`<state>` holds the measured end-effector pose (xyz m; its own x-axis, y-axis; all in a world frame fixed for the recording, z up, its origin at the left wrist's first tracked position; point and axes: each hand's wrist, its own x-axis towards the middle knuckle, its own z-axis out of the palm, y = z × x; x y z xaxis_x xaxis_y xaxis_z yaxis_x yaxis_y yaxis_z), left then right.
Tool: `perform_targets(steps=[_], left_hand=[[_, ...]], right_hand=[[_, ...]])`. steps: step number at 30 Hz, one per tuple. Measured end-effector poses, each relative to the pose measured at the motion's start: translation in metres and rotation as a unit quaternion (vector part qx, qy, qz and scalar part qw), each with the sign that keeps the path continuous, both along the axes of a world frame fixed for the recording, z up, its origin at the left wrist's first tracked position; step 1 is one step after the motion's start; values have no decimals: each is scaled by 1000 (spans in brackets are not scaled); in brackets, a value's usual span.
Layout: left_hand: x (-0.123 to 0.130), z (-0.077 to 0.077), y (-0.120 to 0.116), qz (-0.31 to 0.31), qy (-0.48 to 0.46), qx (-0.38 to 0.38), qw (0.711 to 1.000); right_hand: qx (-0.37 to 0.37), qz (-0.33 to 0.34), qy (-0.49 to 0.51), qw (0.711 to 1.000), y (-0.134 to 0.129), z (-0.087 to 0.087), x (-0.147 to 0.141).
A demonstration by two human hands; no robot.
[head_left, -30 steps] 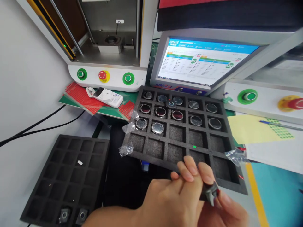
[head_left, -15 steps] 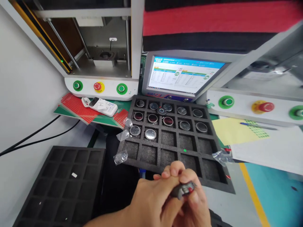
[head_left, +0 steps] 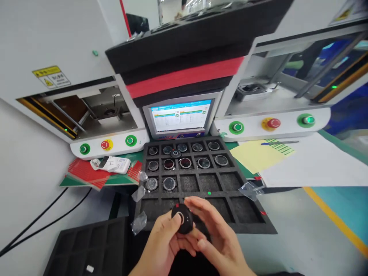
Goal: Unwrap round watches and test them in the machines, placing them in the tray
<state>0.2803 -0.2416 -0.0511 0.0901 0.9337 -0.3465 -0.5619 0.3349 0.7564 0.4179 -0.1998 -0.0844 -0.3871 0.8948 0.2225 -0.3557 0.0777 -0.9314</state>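
Observation:
My left hand [head_left: 163, 239] grips a round black watch body [head_left: 186, 223], its thumb pressed on the face turned up. A small red mark shows on the upper edge of the watch body. My right hand [head_left: 217, 235] curves beside it with thumb and fingers apart; whether its fingertips touch the watch body I cannot tell. Under and beyond both hands lies a black foam tray [head_left: 188, 184] with square compartments. Several round watch bodies [head_left: 169, 184] sit in its back rows. A black disc [head_left: 176, 153] rests across the divider between compartments.
Behind the tray stands a monitor [head_left: 181, 117] between two machines with green buttons [head_left: 237, 127] and red stop buttons [head_left: 105, 144]. Red sticker sheets [head_left: 86, 172] and a white device [head_left: 115, 165] lie left; yellow paper [head_left: 253, 157] and a pen [head_left: 280, 143] right. Another foam tray [head_left: 94, 239] sits lower left.
My hands have moved apart from their clasp, and the watch body now lies face up in the left hand. The right hand has opened. The view has tilted up.

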Motion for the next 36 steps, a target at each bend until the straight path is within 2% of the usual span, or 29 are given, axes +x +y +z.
perform_targets(steps=[2, 4, 7, 11, 13, 15, 17, 20, 22, 24, 25, 26, 27, 28, 30, 32, 36], left_hand=[[0, -6, 3, -2, -73, -9, 997], [4, -10, 6, -12, -101, -21, 995], [12, -11, 11, -36, -107, -43, 993], [23, -8, 18, -69, -121, -26, 990], [26, -8, 19, -98, -170, -13, 980], [28, -11, 18, -124, -217, -25, 968], [29, -14, 17, -132, -217, -54, 966], [25, -15, 18, -134, -150, -95, 975], [16, -8, 23, -125, -57, -140, 981], [3, 6, 35, -120, 118, -137, 976], [-6, 14, 44, -129, 241, -104, 956], [-15, 21, 55, -143, 373, -52, 915], [-24, 27, 68, -162, 507, 10, 847], [-32, 32, 83, -155, 589, 47, 792], [-47, 33, 116, -124, 686, 79, 713], [-57, 28, 149, -115, 738, 81, 660], [-62, 9, 197, -162, 795, 87, 578]], right_hand=[[92, -43, -52, 993, 8, 3, 12], [132, -51, -73, 987, 13, 7, 20], [92, -26, -63, 993, 16, 9, 22], [27, -7, 26, 999, 11, 2, 15], [63, -43, 37, 996, 10, 0, 11], [141, -100, 6, 985, 9, 0, 10], [222, -145, -47, 963, 10, 3, 12], [325, -178, -160, 915, 14, 11, 24], [415, -182, -241, 859, 22, 14, 37], [508, -183, -305, 785, 36, 16, 50], [541, -190, -330, 750, 47, 16, 56], [565, -193, -353, 720, 60, 17, 61], [573, -197, -373, 702, 75, 17, 63], [572, -187, -393, 695, 92, 18, 63], [546, -156, -429, 702, 126, 20, 58], [508, -134, -464, 713, 157, 20, 49], [420, -110, -525, 732, 198, 13, 32]])
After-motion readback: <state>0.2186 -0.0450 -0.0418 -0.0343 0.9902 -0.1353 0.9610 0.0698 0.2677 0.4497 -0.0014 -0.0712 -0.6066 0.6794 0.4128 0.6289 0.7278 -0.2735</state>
